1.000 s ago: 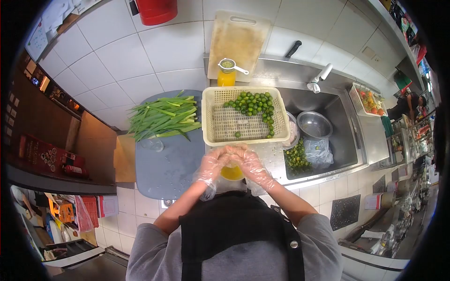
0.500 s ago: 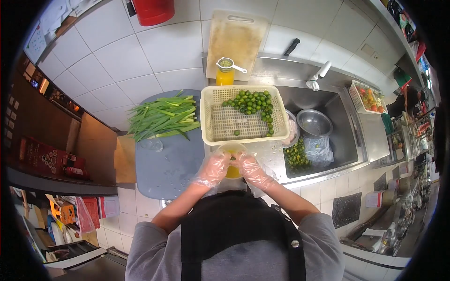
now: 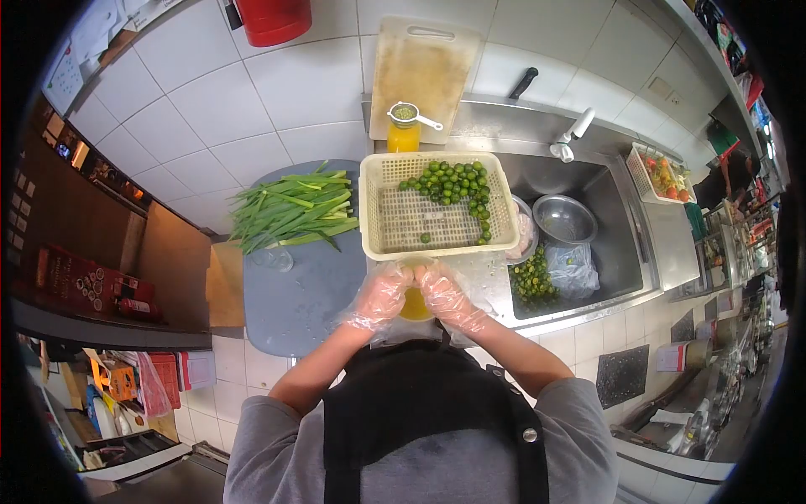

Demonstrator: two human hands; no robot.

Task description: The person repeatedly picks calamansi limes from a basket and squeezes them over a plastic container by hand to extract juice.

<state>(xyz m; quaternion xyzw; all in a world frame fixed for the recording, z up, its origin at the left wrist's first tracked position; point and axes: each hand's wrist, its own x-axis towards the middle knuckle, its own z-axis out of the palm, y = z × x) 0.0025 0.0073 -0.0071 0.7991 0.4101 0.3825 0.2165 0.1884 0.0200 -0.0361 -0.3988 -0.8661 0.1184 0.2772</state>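
My left hand [image 3: 380,296] and my right hand [image 3: 447,296] both wear clear plastic gloves. Their fingers are closed and pressed together at the tips, above a container of yellow juice [image 3: 415,306]. Whatever is between the fingertips is hidden by the fingers and gloves. Just beyond my hands stands a cream plastic basket [image 3: 367,206], with small green calamansi [image 3: 453,183] heaped toward its right side. Behind it, a small white-handled strainer [image 3: 405,112] rests on a jar of orange-yellow juice [image 3: 403,139].
Green leafy stalks [image 3: 294,207] and a clear glass [image 3: 284,260] lie on a grey board [image 3: 294,311] to the left. The sink [image 3: 617,202] at right holds a steel bowl [image 3: 564,220], a plastic bag [image 3: 573,270] and cut calamansi [image 3: 532,281]. A cutting board [image 3: 420,71] leans against the wall.
Both hands have shifted slightly away from my body and closed tighter together. A small greenish spot visible between the fingertips before is now covered. The basket and juice jar stay where they were.
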